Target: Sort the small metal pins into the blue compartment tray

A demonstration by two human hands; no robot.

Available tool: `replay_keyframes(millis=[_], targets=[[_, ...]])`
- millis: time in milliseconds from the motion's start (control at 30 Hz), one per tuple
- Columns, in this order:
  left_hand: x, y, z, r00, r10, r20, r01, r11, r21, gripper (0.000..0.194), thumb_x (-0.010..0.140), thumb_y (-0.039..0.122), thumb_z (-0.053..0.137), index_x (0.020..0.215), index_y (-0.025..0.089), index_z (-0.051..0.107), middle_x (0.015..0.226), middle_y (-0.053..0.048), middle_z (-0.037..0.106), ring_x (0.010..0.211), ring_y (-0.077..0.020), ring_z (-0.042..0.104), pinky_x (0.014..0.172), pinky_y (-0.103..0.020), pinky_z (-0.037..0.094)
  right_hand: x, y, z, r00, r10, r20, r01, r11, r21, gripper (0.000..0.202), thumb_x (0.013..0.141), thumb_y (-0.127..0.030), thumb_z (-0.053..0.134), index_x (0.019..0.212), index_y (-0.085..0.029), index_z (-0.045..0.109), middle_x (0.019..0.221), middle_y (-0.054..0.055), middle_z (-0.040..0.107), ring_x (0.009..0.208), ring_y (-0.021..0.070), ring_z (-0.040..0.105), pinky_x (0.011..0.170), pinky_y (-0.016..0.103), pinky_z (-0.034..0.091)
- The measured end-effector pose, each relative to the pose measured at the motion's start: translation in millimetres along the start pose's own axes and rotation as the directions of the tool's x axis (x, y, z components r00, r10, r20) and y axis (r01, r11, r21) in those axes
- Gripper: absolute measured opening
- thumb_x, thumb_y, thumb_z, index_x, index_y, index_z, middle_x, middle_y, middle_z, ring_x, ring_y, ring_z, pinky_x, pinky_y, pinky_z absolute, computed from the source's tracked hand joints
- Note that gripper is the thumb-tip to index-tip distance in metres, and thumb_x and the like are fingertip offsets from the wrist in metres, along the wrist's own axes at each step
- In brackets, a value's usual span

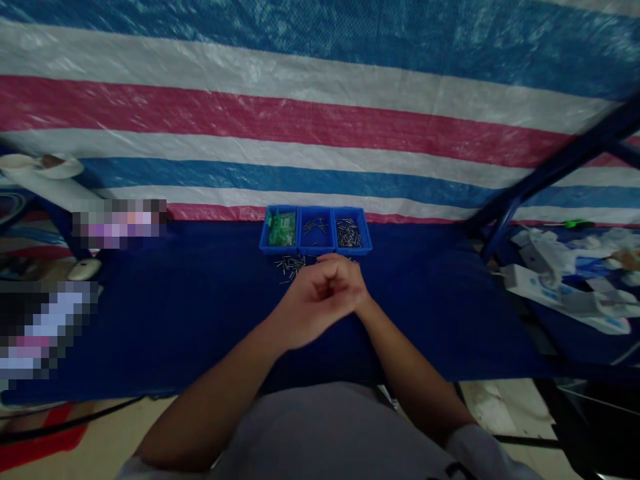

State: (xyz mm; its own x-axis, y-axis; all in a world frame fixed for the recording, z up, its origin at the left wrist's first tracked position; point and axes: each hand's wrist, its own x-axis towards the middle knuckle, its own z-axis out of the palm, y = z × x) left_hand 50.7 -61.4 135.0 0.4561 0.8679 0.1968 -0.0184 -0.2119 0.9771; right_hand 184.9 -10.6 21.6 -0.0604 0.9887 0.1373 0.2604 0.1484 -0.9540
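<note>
Hands, left hand (306, 307) in front of right hand (358, 280), meet mid-frame, both curled; whether they grip anything, I cannot tell. Just beyond, toward the upper left, loose pins (295, 265) lie on the surface (215, 287), long axes mixed, nearer the left hand. Behind them, blue trays (316, 251) hold green packets (283, 230) and more pins.

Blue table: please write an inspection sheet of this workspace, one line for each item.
Surface: dark blue tabletop, loose metal pins before the bins.
Things: blue bins; left holds green packets, middle few pins, right many.
Clutter: white objects crowd the right side.
Hands: left hand and right hand close together, contents hidden.
Cables: black cable at lower left.
Surroundings: striped sheet behind, blue frame right.
</note>
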Motion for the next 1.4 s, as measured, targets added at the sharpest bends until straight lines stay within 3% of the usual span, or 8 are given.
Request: replay_keyframes(millis=[133,300,467,700,767,867,1000,1400], targets=[[14.6,-84.0,-32.0,0.922,0.043,-0.385,0.147,0.881,0.450,0.041,0.078,0.026,0.054,0.052,0.019,0.023,0.049,0.006,0.024,0.047,-0.0077,0.027,0.050,-0.025,0.022,-2.7,1.4,8.1,0.918,-0.289,0.273,0.375,0.855,-0.358,0.009,0.082,-0.016,0.057,0.083,-0.017,0.065,0.084,0.006,0.064,0.084,0.0201,0.056,0.083,0.035,0.044],[5.7,-135.5,-53.6,0.885,0.061,-0.462,0.219,0.821,0.528,0.042,0.080,0.027,0.049,0.052,0.019,0.019,0.048,0.006,0.021,0.046,-0.0075,0.025,0.050,-0.025,0.021,1.4,-1.0,3.0,0.874,-0.333,0.355,0.460,0.802,-0.381,0.011,0.086,-0.020,0.057,0.090,-0.018,0.067,0.090,0.007,0.065,0.091,0.0197,0.057,0.086,0.034,0.044],[2.6,-137.8,-51.7,0.919,0.129,-0.372,0.174,0.715,0.677,0.040,0.085,0.029,0.048,0.053,0.019,0.027,0.048,0.006,0.028,0.047,-0.0092,0.031,0.054,-0.026,0.025,5.5,-11.0,-40.5,0.934,-0.131,0.333,0.282,0.840,-0.462,0.017,0.086,-0.035,0.062,0.093,-0.020,0.066,0.085,0.003,0.064,0.076,0.0163,0.060,0.073,0.030,0.047],[3.1,-130.6,-46.3,0.954,0.221,-0.203,-0.003,0.682,0.731,0.020,0.086,0.028,0.052,0.067,0.021,0.048,0.067,-0.001,0.052,0.071,-0.0173,0.049,0.070,-0.032,0.040,-37.8,3.5,-63.4,0.989,-0.028,0.143,0.121,0.707,-0.696,0.066,0.077,-0.049,0.068,0.134,-0.021,0.049,0.129,0.017,0.049,0.121,0.0355,0.047,0.101,0.055,0.039],[2.6,-132.0,-39.8,0.895,0.278,-0.348,0.058,0.703,0.709,0.011,0.085,0.025,0.054,0.076,0.022,0.050,0.077,-0.003,0.055,0.079,-0.0197,0.052,0.077,-0.035,0.043,-52.3,15.2,-54.6,0.998,-0.053,0.040,0.067,0.727,-0.683,0.083,0.079,-0.057,0.062,0.147,-0.022,0.029,0.147,0.019,0.032,0.135,0.0381,0.032,0.105,0.059,0.034],[1.0,-137.2,-26.7,0.719,0.304,-0.625,0.254,0.722,0.644,0.013,0.081,0.023,0.058,0.091,0.020,0.049,0.092,-0.007,0.055,0.092,-0.0242,0.051,0.087,-0.043,0.042,-62.6,31.3,-42.8,0.992,-0.004,0.123,0.089,0.713,-0.695,0.110,0.074,-0.066,0.063,0.153,-0.021,0.000,0.156,0.022,0.011,0.143,0.0418,0.015,0.107,0.064,0.029],[-0.4,-145.7,-12.9,0.616,0.189,-0.765,0.405,0.757,0.513,0.036,0.077,0.023,0.063,0.107,0.019,0.045,0.111,-0.012,0.047,0.112,-0.0305,0.044,0.098,-0.053,0.036,-57.9,39.4,-36.2,0.967,-0.038,0.251,0.218,0.629,-0.746,0.112,0.076,-0.068,0.058,0.153,-0.013,-0.003,0.158,0.023,0.003,0.146,0.0405,0.004,0.112,0.062,0.020],[2.9,-154.0,-1.1,0.713,0.176,-0.678,0.225,0.859,0.460,0.040,0.075,0.013,0.058,0.110,0.021,0.040,0.115,-0.010,0.041,0.118,-0.0273,0.040,0.106,-0.053,0.033,-46.7,35.2,0.6,0.934,-0.119,0.336,0.342,0.564,-0.751,0.084,0.091,-0.053,0.043,0.153,-0.009,0.007,0.158,0.021,0.012,0.146,0.0369,0.009,0.114,0.060,0.018]])
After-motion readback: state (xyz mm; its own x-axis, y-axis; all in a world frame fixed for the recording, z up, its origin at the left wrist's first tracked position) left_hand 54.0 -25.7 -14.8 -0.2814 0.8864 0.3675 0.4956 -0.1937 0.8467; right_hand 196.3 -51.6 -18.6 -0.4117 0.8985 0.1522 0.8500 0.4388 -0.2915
